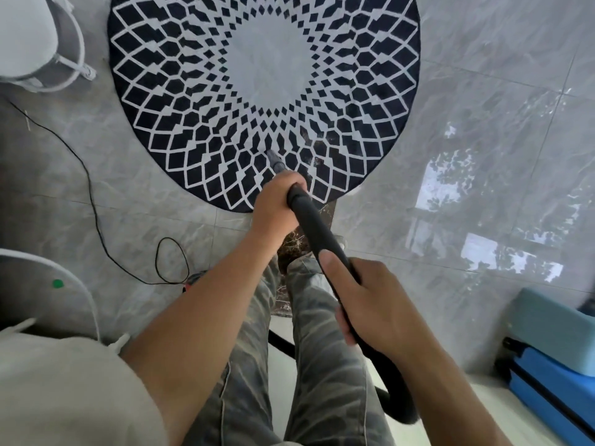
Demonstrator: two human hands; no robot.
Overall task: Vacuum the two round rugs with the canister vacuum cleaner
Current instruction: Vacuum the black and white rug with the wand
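Head view, looking straight down: a round rug (264,59) fills the upper middle of the frame. It is flat and short-piled, with a pale grey plain centre ringed by dark navy diamonds that grow larger toward the edge, each outlined in white. It lies on a glossy floor (483,123) of grey marbled tiles, where window light is mirrored at right of centre.

A matte black vacuum tube (314,226), smooth and cylindrical, slants from lower right up to the middle. It ends in a narrow grey tapered nozzle (275,160) whose tip meets the rug's lower part, among the dark diamonds. A few pale and brownish specks (317,160) sit on the pile just right of the nozzle.

The left hand (277,204) is in the middle of the frame, its grip clenched round the top end of the tube just behind the nozzle. The right hand (370,300), lower and to the right, grips the tube further down, fingers wrapped round it and thumb laid along its top. Below that hand the tube bends into a black hose (399,410) at the lower right.

A thin black cable (90,188) loops over the tiles at left. A white round-framed stool (29,37) stands in the upper left corner. A blue hard case (547,381) under a teal cushion (553,336) sits at the lower right edge. Faded mottled trousers (251,365) show at the bottom centre.
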